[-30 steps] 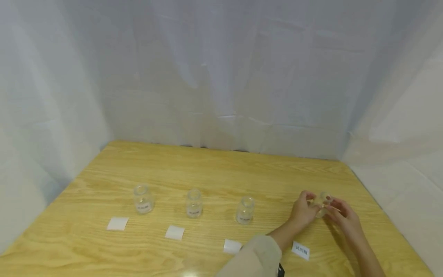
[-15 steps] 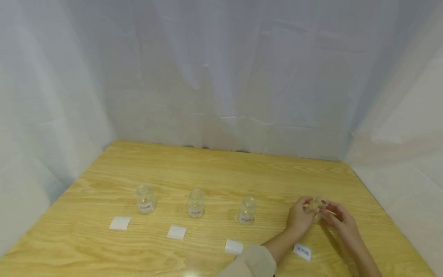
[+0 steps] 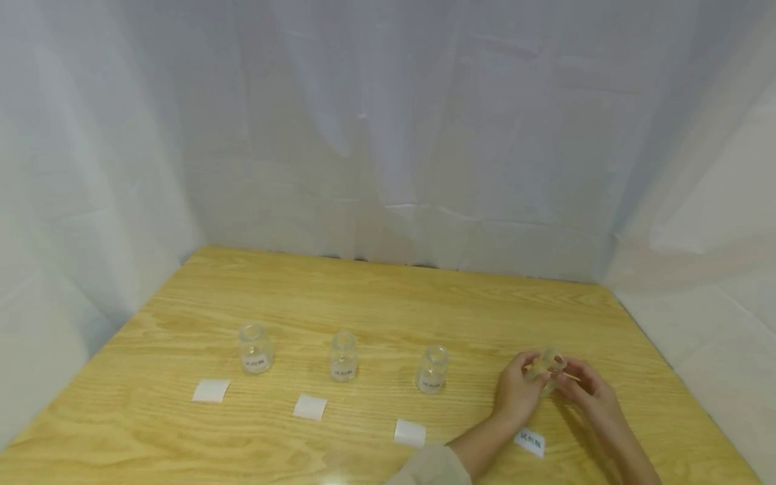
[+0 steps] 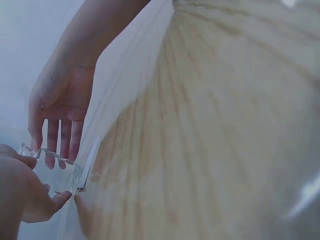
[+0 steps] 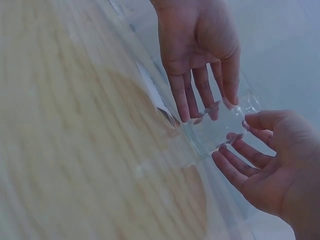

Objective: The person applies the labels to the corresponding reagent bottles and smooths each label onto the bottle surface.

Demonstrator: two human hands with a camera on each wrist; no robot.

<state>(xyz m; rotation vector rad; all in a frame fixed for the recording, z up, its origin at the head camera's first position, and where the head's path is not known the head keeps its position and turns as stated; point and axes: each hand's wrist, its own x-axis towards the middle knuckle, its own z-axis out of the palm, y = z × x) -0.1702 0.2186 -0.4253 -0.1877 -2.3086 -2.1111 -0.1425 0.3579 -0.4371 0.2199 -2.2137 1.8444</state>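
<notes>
A clear glass bottle [image 3: 550, 364] is between my two hands at the right of the table in the head view. My left hand [image 3: 516, 393] grips it from the left and my right hand [image 3: 597, 402] holds its right side with fingers and thumb. Both wrist views show fingers round the glass bottle [image 4: 56, 175] from two sides, and the bottle's [image 5: 220, 129] base is close to the tabletop. Whether it touches the wood, I cannot tell. Just in front of the hands, a white card [image 3: 530, 442] with printed characters lies on the table.
Three more glass bottles stand upright to the left: a far-left one [image 3: 255, 350], a middle one [image 3: 343, 357] and a nearer one [image 3: 432, 370], each with a printed label. Blank white cards [image 3: 211, 391] lie before them. White sheeting [image 3: 388, 135] surrounds the wooden table [image 3: 388, 289].
Both hands have shifted a little left and toward me with the bottle between them. My left forearm has drawn back slightly. The other bottles and the cards stay put.
</notes>
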